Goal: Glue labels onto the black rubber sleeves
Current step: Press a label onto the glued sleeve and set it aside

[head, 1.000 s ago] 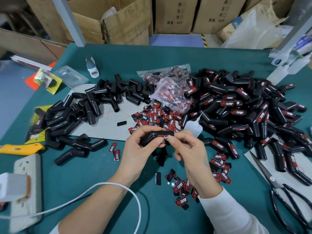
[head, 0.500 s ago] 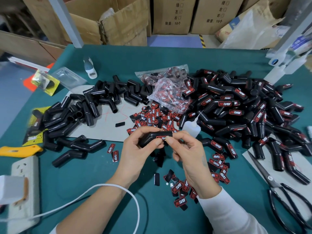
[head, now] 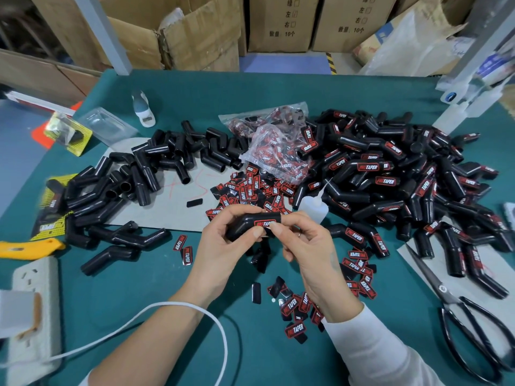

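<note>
Both hands up over the middle of the green worktop [head: 278, 101], working one bent black rubber sleeve [head: 250, 225]. Left hand [head: 223, 246] wrapped round the elbow end of it, thumb pressing on the front. Right hand [head: 303, 246] pinching the straight end, fingertip right at the edge of the red-and-black label [head: 264, 223] sitting on the sleeve's face. So neither hand loose, both closed on that same sleeve, held just above the worktop.

Off to the left, a pile of bare sleeves [head: 156, 168] with no labels, partly lying on a grey card sheet [head: 172, 207]. On the right, a much bigger heap of labelled sleeves [head: 390, 185]. Between the two, loose labels [head: 250, 190] scattered flat, plus a clear bag of labels [head: 276, 146] behind them. More loose labels near the right wrist [head: 295, 310]. Small white glue bottle [head: 313, 206] with a thin nozzle just behind the right hand's knuckles.

Black scissors [head: 468, 324] at the right edge, lying on another card sheet. Yellow cutter [head: 25, 247] and a white power strip [head: 36, 302] at the left edge, white cable [head: 167, 310] looping across near the left forearm. Cardboard boxes [head: 195, 32] stacked behind the worktop.
</note>
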A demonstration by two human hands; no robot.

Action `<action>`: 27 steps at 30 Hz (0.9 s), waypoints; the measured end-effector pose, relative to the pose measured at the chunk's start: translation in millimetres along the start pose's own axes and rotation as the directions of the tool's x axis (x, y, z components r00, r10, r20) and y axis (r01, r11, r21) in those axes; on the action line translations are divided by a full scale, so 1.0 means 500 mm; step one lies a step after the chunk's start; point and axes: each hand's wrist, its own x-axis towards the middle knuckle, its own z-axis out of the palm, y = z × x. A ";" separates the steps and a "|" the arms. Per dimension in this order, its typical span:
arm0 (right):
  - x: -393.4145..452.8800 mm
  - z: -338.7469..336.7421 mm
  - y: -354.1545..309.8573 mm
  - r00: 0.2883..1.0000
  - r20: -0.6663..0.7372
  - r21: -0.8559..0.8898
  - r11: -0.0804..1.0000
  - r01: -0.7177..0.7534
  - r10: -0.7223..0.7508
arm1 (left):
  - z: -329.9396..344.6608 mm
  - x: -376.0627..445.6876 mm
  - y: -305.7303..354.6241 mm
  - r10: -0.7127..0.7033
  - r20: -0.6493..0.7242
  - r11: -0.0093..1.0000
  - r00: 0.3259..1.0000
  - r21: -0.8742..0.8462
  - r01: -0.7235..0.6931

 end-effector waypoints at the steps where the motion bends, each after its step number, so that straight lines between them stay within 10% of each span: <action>1: -0.001 0.000 -0.001 1.000 -0.003 -0.007 1.000 0.005 -0.005 | -0.001 0.001 0.001 0.002 0.007 1.000 1.000 0.012 -0.002; 27: 0.005 -0.007 0.008 1.000 0.020 -0.021 1.000 0.000 0.001 | 0.007 0.002 0.009 0.022 -0.033 1.000 0.999 -0.009 -0.022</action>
